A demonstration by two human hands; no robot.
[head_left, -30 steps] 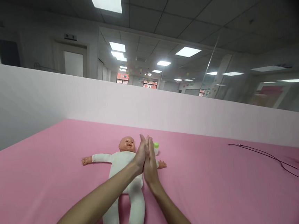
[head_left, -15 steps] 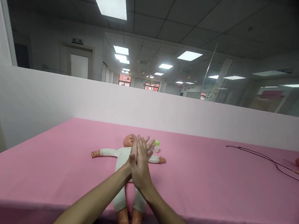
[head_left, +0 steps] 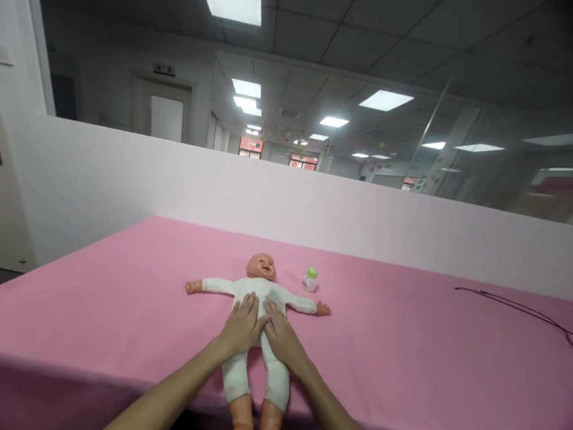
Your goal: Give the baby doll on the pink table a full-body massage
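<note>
A baby doll (head_left: 249, 287) with a white cloth body and brown-pink plastic head, hands and feet is lying on its back on the desk, which is covered with a smooth pink cloth (head_left: 393, 346). Its head is toward the low white wall (head_left: 244, 185), its arms are spread to both sides, and its feet reach over the near edge. The left hand (head_left: 242, 324) and the right hand (head_left: 281, 334) of the person rest side by side upon the belly of the doll. Both hands are flat and released, with fingers stretched toward its chest. The left thumb is pointing to the right hand, very near to it. A small whitish bottle (head_left: 310, 281) with a light green cap stands near the doll, beyond its right-side arm in the view. Well apart, a thin black cable (head_left: 530, 314) lies at the right.
</note>
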